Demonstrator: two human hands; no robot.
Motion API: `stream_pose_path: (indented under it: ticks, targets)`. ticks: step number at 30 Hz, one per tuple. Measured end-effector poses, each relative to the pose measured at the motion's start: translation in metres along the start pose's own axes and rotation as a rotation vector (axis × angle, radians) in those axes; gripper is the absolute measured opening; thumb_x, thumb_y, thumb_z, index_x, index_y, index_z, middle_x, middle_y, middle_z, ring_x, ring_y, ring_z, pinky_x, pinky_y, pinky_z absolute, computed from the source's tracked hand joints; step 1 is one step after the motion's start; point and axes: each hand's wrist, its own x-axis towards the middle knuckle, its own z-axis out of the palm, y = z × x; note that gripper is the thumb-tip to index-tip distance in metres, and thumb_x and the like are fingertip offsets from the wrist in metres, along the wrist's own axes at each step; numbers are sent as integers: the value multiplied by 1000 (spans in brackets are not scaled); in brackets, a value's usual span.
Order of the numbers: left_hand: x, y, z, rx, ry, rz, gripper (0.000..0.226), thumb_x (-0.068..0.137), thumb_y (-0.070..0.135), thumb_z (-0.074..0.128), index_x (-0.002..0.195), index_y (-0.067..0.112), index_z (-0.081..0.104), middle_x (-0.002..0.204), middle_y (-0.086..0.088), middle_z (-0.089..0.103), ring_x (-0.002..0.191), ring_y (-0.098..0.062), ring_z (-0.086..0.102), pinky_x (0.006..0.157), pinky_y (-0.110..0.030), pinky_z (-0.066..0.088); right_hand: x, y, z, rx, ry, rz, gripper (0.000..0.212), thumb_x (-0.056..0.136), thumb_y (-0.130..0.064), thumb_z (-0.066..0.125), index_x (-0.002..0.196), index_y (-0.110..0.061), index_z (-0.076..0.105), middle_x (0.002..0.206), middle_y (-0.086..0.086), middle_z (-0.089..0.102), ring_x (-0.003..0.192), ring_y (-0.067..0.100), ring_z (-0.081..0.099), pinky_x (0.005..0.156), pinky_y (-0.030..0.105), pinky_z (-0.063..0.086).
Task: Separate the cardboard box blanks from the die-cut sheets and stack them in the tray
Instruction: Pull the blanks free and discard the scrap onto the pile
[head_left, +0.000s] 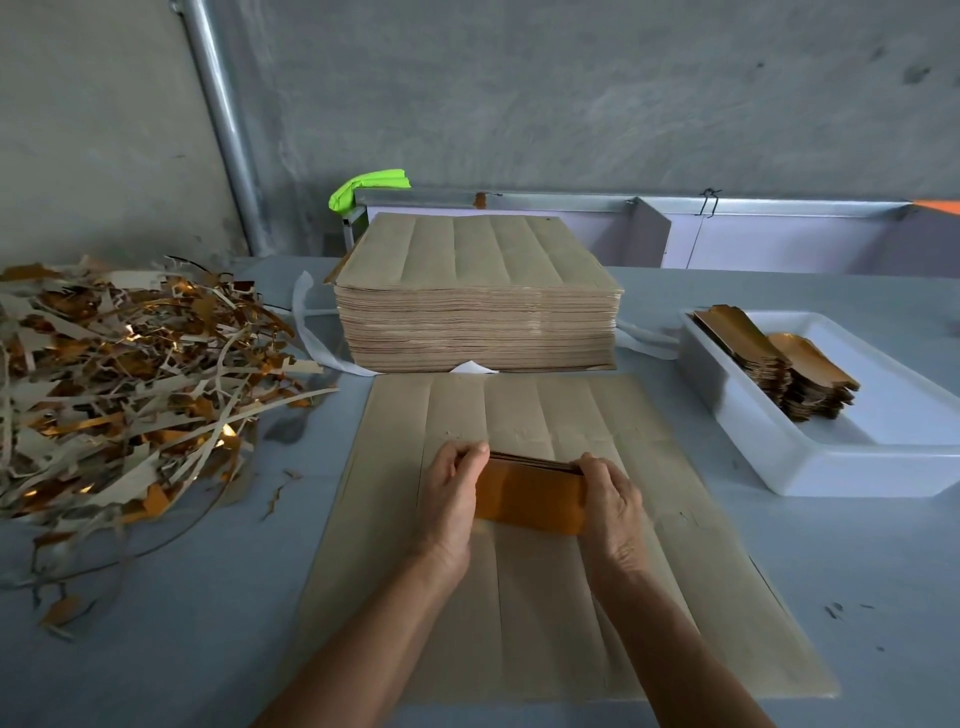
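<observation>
A small bundle of gold-faced box blanks stands on edge between my two hands, over a flat brown die-cut sheet on the table. My left hand grips the bundle's left end and my right hand grips its right end. Behind the sheet rises a tall stack of die-cut sheets. To the right, the white tray holds two leaning stacks of gold blanks.
A big heap of gold and grey offcut strips covers the table's left side, with loose scraps near the front. A white strap lies by the tall stack. A green cloth and metal rail sit behind.
</observation>
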Motion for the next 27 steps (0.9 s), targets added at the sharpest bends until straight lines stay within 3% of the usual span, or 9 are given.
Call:
stream_pose_path:
  ticks: [3, 6, 8, 10, 14, 17, 22, 25, 27]
  targets:
    - [2, 3, -1, 24, -61, 43, 21, 74, 44, 51, 85, 28, 60, 91, 5, 59, 87, -12, 53, 73, -27, 39, -3, -6, -1, 68, -18, -1, 45, 96, -39, 43, 81, -1, 61, 78, 16, 61, 75, 23, 57, 63, 35, 47]
    - [-1, -4, -4, 89, -123, 32, 29, 78, 54, 48, 79, 25, 57, 77, 9, 55, 77, -9, 51, 72, -24, 40, -6, -5, -2, 17, -4, -8, 62, 94, -52, 38, 85, 6, 60, 83, 25, 59, 79, 36, 57, 74, 46, 51]
    - [-3, -8, -2, 139, -106, 93, 35, 79, 53, 51, 79, 18, 56, 67, 12, 52, 69, -5, 50, 65, -14, 40, -7, -5, -3, -29, -13, -19, 67, 92, -56, 38, 89, 8, 59, 91, 30, 56, 82, 40, 55, 78, 47, 49]
    - [-1, -7, 3, 121, -76, 142, 36, 81, 48, 53, 80, 12, 56, 66, 13, 54, 65, -1, 49, 60, -10, 39, -8, -9, -3, -49, -44, -58, 60, 94, -52, 40, 85, 5, 58, 89, 31, 57, 79, 34, 54, 73, 43, 46]
    - [1, -7, 4, 61, -65, 143, 42, 82, 43, 52, 81, 1, 56, 75, -7, 56, 73, -16, 51, 68, -25, 40, -10, -10, -5, -80, -71, -83, 58, 89, -51, 38, 88, 3, 58, 85, 26, 55, 82, 36, 54, 76, 45, 47]
    - [-1, -12, 2, 40, -35, 80, 32, 78, 41, 53, 80, 9, 60, 76, -3, 57, 77, -20, 52, 74, -34, 40, -13, -8, -5, -140, -96, -81, 62, 82, -54, 31, 94, -1, 60, 91, 20, 58, 88, 30, 55, 79, 38, 47]
    - [-2, -9, 1, 64, -80, 118, 32, 81, 43, 51, 79, 12, 60, 74, 0, 59, 74, -14, 53, 68, -26, 40, -11, -11, -5, -146, -105, -126, 58, 85, -52, 30, 93, -3, 60, 86, 10, 59, 78, 15, 54, 64, 21, 41]
    - [-5, -8, -5, 86, -178, 146, 31, 85, 48, 50, 71, 19, 49, 68, 2, 43, 68, -15, 41, 66, -28, 32, -8, -7, -8, -178, -88, -124, 48, 102, -36, 34, 92, 5, 56, 84, 21, 54, 78, 28, 51, 65, 28, 38]
    - [-3, -5, -9, 166, -248, 114, 30, 81, 56, 54, 72, 28, 47, 65, 15, 46, 64, -6, 43, 63, -17, 35, -4, -5, -9, -193, -80, -112, 48, 102, -32, 33, 92, 8, 55, 90, 29, 55, 87, 39, 53, 70, 33, 39]
